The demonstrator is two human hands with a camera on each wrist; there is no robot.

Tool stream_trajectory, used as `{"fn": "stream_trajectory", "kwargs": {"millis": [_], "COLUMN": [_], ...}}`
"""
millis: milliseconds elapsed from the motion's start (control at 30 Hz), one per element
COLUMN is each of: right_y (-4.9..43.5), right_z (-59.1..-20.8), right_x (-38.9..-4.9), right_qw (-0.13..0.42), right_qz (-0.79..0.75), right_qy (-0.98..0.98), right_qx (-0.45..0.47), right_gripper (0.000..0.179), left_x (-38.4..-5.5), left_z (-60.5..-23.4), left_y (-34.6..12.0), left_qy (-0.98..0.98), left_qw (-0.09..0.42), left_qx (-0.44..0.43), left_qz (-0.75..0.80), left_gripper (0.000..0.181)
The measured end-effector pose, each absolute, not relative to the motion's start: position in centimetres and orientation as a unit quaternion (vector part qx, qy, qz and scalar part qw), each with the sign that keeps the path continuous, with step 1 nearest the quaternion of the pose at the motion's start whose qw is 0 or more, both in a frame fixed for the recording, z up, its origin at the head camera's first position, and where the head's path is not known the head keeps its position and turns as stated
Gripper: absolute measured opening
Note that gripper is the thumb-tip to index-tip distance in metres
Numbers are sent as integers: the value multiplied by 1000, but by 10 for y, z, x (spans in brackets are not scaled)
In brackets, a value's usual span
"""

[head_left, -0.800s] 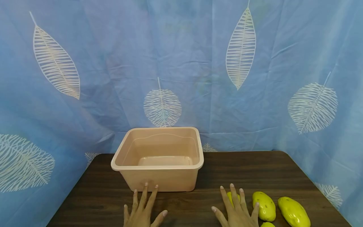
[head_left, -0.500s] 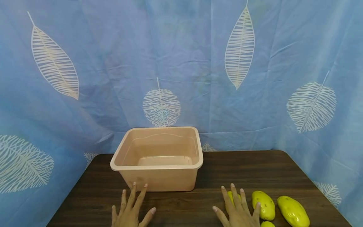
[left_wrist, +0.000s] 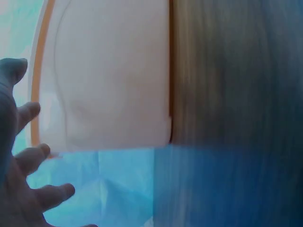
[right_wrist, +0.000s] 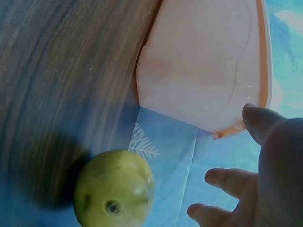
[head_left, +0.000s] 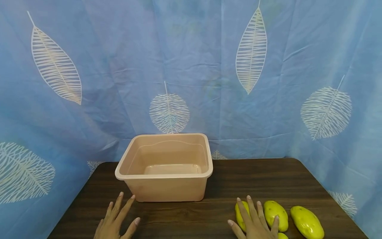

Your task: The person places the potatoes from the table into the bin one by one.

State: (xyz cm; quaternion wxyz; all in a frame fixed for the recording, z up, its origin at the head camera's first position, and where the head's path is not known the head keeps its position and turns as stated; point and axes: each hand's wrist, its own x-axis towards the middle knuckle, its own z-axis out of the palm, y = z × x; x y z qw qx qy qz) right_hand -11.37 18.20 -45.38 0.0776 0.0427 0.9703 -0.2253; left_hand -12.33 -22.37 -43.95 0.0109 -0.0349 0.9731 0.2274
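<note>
My left hand [head_left: 114,220], fingers spread, hovers at the front left of a beige plastic basin [head_left: 167,189] and holds nothing. In the left wrist view its spread fingers overlap the rim side of the basin [left_wrist: 113,75]. On the right, my right hand [head_left: 253,222] is also spread and partly covers a glossy yellow potato [head_left: 240,217]. Beside it lie another potato [head_left: 277,214] and a longer one [head_left: 307,221] farther right; a further one is mostly hidden below the hand. The right wrist view has one potato [right_wrist: 113,184] apart from the fingers.
The basin stands upright towards the back left of a dark wood-grain table [head_left: 250,176] with rounded far corners. Behind and beside the table hangs a blue cloth [head_left: 203,109] printed with white leaves.
My left hand has moved left, off the basin's front face in the head view. The right hand has shifted slightly right, showing more of the leftmost potato.
</note>
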Motion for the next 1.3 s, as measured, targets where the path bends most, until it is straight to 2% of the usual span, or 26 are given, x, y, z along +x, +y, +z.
{"fn": "stream_trajectory", "kwargs": {"millis": [67, 233, 300, 533, 900, 1167, 1300], "right_y": [183, 184, 185, 189, 215, 232, 248], "right_z": [-455, -460, -463, -469, -468, -490, -494], "right_x": [-114, -110, -107, -100, -98, -94, -96], "right_qw": [76, 41, 26, -1, -18, 16, 45], "right_qz": [-227, -224, -216, -180, -116, -111, -120], "right_qy": [970, 972, 975, 981, 993, 990, 988], "right_qx": [45, 50, 51, 72, 22, 88, 90], "right_gripper": [95, 93, 92, 98, 98, 106, 100], "left_x": [-121, -121, -124, -134, -148, -159, -161], "left_z": [-435, -423, -419, -408, -404, -406, -407], "left_y": [-231, -239, -240, -246, -255, -260, -262], "left_qy": [970, 959, 956, 943, 927, 916, 918], "left_qw": [-22, -147, -175, -209, -237, -247, -246], "left_qx": [-22, 25, 30, 18, 39, 52, 51], "left_qz": [241, 242, 235, 259, 287, 311, 308], "left_gripper": [83, 74, 73, 73, 72, 71, 69]}}
